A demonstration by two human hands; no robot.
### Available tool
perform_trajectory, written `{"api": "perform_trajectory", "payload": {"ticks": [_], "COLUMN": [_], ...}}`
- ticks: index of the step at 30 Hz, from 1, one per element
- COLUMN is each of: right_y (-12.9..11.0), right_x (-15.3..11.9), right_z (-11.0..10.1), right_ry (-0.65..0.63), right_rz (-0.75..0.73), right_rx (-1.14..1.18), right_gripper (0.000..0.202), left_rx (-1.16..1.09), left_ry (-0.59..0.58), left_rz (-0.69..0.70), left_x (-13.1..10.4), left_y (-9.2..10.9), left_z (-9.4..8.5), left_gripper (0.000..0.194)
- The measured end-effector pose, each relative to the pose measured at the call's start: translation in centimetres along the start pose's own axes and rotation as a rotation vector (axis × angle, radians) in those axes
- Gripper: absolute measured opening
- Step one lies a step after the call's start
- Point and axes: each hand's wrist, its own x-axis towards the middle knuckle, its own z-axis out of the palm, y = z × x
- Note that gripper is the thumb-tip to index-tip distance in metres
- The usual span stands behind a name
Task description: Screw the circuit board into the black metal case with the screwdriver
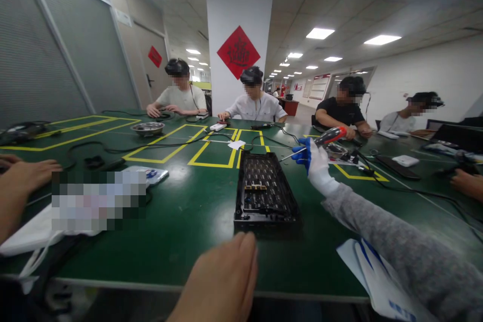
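While my gloved right hand (316,160) grips the red-handled screwdriver (321,140) above the bench (181,211), my bare left hand (222,282) hovers relaxed; the opened black plastic keyboard shell (264,191) lies between, its board seemingly unremoved.

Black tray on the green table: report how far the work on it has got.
Done: the black tray lies open, its inside ribs bare. In hand: the gloved right hand holds a red-handled screwdriver just beyond the tray; the bare left hand hovers at the table's near edge. Left: cannot tell; any screws are too small.
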Motion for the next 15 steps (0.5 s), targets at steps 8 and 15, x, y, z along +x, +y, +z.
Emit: {"api": "perform_trajectory", "payload": {"ticks": [8,15], "right_y": [2.5,2.9], "right_x": [0.2,1.0], "right_z": [-1.5,0.0], "right_ry": [0.126,-0.063], "right_rz": [0.196,0.414], "right_rx": [0.161,0.262], "right_gripper": [0.043,0.039], "left_rx": [0.179,-0.047], "left_ry": [0.493,0.370], "left_rz": [-0.455,-0.264], "left_x": [20.8,25.4], "left_y": [-3.3,-10.5], "left_z": [-3.8,-3.8], "left_gripper": [0.036,0.034]}}
